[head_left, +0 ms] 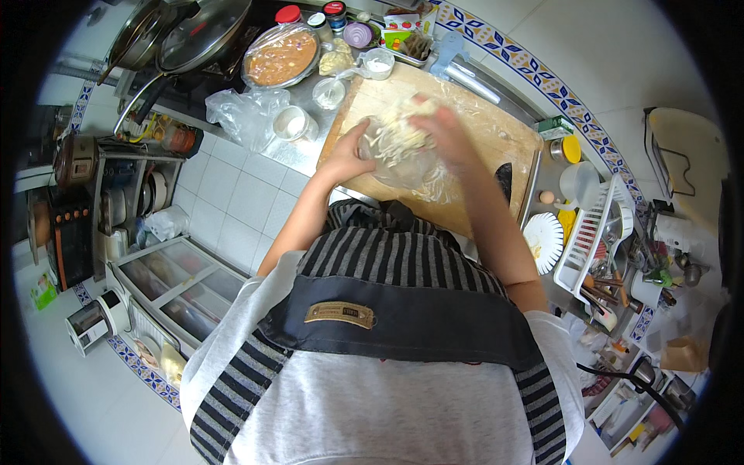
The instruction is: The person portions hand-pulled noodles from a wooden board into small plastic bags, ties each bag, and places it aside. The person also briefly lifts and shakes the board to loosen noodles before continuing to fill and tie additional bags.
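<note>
A clear plastic bag of pale shredded strands (397,147) sits on the large wooden chopping board (496,136) in the upper middle of the frame, and I have both hands on it. My left hand (346,153) grips the bag's left edge, while my right hand (448,138), blurred, rests on top of the bag with fingers curled. At upper left of the board lie a crumpled clear plastic bag (246,115), a small white cup (294,122) and a film-covered bowl of orange sauce (281,56).
</note>
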Motion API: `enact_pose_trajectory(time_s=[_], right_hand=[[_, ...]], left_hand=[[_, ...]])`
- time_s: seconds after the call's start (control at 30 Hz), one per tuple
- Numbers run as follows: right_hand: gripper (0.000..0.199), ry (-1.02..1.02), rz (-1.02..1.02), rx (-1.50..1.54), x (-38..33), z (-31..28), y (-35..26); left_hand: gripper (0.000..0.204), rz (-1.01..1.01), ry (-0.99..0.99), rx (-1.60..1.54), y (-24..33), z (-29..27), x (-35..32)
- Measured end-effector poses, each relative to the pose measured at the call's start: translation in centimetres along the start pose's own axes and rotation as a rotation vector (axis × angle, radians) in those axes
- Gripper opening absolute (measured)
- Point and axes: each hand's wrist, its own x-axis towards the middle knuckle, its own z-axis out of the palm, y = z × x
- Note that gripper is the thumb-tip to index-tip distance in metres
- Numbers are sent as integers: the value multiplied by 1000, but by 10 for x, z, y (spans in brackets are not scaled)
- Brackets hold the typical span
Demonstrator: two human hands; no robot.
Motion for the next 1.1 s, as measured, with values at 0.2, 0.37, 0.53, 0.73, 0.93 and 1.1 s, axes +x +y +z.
enact_pose_trajectory(time_s=[0.2,0.37,0.53,0.73,0.93,1.1], right_hand=[[26,-314,-190,-1254,38,14,134],[22,-70,-174,-1459,39,9,110],[23,8,-312,-1510,17,-3,63],[11,-82,-315,-592,-5,-80,70],[32,375,-314,-627,5,-83,88],[29,72,-663,-1180,43,-23,92]], left_hand=[[92,138,44,112,24,-2,-26],[91,169,79,37,69,-13,-42],[89,194,132,116,72,-24,-37],[87,131,135,414,41,-10,-13],[89,143,71,270,54,-10,-24],[91,332,6,318,65,-6,-28]])
